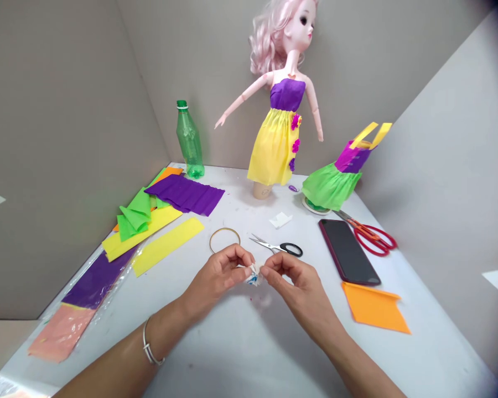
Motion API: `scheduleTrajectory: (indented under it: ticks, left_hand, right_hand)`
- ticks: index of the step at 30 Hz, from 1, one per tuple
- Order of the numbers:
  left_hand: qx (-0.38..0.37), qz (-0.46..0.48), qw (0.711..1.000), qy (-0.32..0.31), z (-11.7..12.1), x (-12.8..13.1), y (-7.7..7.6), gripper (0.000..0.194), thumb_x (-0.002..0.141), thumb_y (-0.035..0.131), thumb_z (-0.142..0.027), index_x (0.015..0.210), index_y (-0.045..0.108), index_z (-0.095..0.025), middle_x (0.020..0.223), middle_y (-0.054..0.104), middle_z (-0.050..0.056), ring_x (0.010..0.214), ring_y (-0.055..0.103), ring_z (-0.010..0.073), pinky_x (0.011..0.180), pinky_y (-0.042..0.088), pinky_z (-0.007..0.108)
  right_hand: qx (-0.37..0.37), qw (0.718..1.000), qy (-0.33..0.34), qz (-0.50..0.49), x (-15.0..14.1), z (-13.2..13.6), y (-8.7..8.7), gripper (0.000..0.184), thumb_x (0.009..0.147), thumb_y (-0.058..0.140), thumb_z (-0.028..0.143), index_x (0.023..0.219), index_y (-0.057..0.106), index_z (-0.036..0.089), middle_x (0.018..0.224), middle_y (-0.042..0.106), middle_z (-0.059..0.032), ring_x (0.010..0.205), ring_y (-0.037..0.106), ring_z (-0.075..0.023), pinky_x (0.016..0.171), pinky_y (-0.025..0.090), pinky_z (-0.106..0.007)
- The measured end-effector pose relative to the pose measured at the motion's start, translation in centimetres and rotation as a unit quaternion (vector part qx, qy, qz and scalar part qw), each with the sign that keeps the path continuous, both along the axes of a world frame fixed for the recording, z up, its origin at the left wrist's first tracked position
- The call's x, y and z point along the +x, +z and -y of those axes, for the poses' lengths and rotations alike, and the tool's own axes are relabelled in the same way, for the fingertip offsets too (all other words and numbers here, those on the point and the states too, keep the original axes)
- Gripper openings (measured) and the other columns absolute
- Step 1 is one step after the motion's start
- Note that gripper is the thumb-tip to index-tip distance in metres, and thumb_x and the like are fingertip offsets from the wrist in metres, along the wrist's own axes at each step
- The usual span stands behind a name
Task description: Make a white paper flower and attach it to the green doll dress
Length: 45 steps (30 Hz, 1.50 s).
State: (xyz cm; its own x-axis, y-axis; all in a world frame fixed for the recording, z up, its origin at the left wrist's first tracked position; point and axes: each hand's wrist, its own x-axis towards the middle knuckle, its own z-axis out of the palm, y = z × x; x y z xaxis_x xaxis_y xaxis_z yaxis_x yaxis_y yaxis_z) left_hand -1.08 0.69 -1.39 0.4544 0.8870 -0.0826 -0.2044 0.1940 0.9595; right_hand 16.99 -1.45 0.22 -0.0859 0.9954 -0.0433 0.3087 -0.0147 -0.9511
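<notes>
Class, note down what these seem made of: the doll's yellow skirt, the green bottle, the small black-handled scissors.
The doll's yellow skirt looks like crepe paper: matte, softly gathered. The green bottle seems glossy translucent plastic, light passing through it. The small scissors appear to have shiny steel blades and matte black plastic handles.

Lighting: bright, even and diffuse, from above. Soft shadow below the right hand (302, 290) on the white table (419, 354). Edges bowed, upper-right corner darkened; focus sharp, glare absent.

Left hand (216, 276), right hand (296, 287), fingers (243, 255) pinching
</notes>
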Motion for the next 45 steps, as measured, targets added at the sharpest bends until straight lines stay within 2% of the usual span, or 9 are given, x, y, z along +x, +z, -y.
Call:
scheduleTrajectory:
  ticks: [9,17,33,45]
  left_hand:
    - [-0.010,0.011,1.000,-0.003,-0.01,-0.02,-0.07,0.011,0.083,0.066,-0.024,0.085,0.056,-0.019,0.091,0.053,0.000,0.082,0.050,0.0134,0.077,0.039,0.025]
    - [-0.033,0.025,0.999,-0.007,0.08,-0.04,0.13,0.010,0.083,0.065,-0.023,0.084,0.056,-0.019,0.092,0.053,0.000,0.082,0.049,0.0134,0.077,0.038,0.024]
    - [-0.006,0.020,1.000,-0.013,0.14,-0.14,-0.09,0.009,0.084,0.064,-0.021,0.086,0.055,-0.018,0.096,0.051,0.000,0.084,0.047,0.0126,0.077,0.037,0.023]
    - [-0.004,0.022,1.000,-0.013,0.19,-0.14,0.14,0.010,0.083,0.065,-0.022,0.085,0.056,-0.019,0.096,0.052,0.001,0.087,0.049,0.0138,0.079,0.038,0.024]
  right_hand:
    - [-0.006,1.000,0.007,-0.016,-0.04,-0.03,-0.04,0.022,0.086,0.058,0.036,0.071,0.057,0.020,0.068,0.056,0.0011,0.068,0.048,-0.0150,0.064,0.037,-0.027]
    - [-0.020,0.999,0.017,-0.022,0.06,0.13,0.14,0.014,0.087,0.056,0.028,0.076,0.059,0.020,0.071,0.056,0.0018,0.070,0.048,-0.0147,0.065,0.037,-0.026]
    - [-0.016,1.000,0.003,-0.025,0.02,0.21,-0.13,0.014,0.085,0.060,0.031,0.076,0.060,0.020,0.073,0.058,0.0019,0.071,0.050,-0.0142,0.067,0.039,-0.026]
    - [-0.010,1.000,0.005,-0.024,-0.10,0.29,-0.03,0.012,0.086,0.057,0.028,0.077,0.059,0.021,0.071,0.056,0.0028,0.069,0.049,-0.0132,0.064,0.038,-0.024]
